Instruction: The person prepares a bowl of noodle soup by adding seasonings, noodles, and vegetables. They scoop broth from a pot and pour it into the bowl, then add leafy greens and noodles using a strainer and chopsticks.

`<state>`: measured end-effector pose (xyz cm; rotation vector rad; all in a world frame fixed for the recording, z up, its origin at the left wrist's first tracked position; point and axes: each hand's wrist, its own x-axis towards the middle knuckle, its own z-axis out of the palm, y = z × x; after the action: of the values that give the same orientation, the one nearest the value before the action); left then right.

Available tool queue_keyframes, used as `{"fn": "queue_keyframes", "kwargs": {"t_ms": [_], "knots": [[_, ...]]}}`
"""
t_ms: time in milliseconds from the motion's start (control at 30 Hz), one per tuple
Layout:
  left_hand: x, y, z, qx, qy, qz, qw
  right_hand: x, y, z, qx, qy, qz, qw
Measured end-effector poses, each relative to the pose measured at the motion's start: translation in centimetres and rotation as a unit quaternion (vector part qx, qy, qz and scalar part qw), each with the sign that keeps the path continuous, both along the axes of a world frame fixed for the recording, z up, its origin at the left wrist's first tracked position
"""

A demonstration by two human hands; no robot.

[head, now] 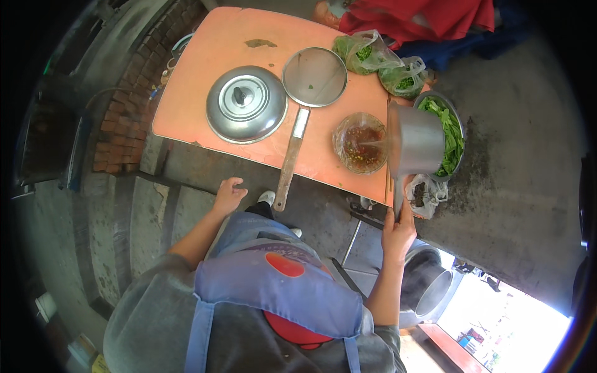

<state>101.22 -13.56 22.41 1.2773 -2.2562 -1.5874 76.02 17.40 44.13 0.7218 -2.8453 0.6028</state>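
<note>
My right hand point(399, 233) grips the handle of a metal pot point(417, 140), which is tipped on its side above the orange table's right edge. The pot's far end overlaps a basin point(461, 144) of leafy greens point(447, 135). Left of its rim sits a bowl of reddish-brown sauce point(363, 143) lined with clear plastic. My left hand point(231, 193) hangs free before the table's near edge, fingers curled apart, holding nothing. Nearest to it is the wooden handle of a round fine-mesh strainer point(315, 77), which lies beside a domed metal lid point(247, 104).
Bags of chopped greens point(366, 52) point(405, 80) lie at the back right of the orange table point(200, 93). A plastic bag point(425, 196) sits near the pot handle. Stacked bricks point(122, 133) stand to the left; large metal pots point(431, 289) are low at the right.
</note>
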Motion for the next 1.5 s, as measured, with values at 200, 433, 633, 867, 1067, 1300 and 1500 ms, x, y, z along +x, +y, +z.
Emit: {"fn": "queue_keyframes", "kwargs": {"t_ms": [200, 433, 633, 867, 1067, 1300, 1500], "knots": [[-2.6, 0.1, -1.1, 0.024, 0.035, -0.004, 0.999, 0.2, 0.1, -0.7, 0.079, -0.026, -0.011, 0.996], [-2.1, -1.2, -2.2, 0.066, 0.033, 0.018, 0.997, -2.4, -4.0, 1.3, -0.478, -0.365, -0.096, 0.793], [2.2, -1.8, -3.4, 0.123, 0.048, 0.088, 0.987, -7.1, -20.4, -1.3, -0.530, -0.616, 0.119, 0.571], [8.7, -1.1, -1.6, 0.235, 0.034, 0.214, 0.947, -11.7, -41.7, -8.5, -0.476, -0.637, 0.070, 0.602], [10.3, -2.3, 0.2, 0.257, -0.035, 0.237, 0.936, -11.5, -45.1, -11.7, -0.178, -0.204, 0.188, 0.944], [3.2, -3.7, 1.7, 0.241, -0.014, 0.112, 0.964, -7.0, -16.0, -12.0, -0.303, -0.057, 0.118, 0.944], [-5.0, -0.6, 6.5, 0.255, 0.023, 0.024, 0.966, -14.5, 3.6, -18.3, -0.044, -0.124, -0.198, 0.971]]}}
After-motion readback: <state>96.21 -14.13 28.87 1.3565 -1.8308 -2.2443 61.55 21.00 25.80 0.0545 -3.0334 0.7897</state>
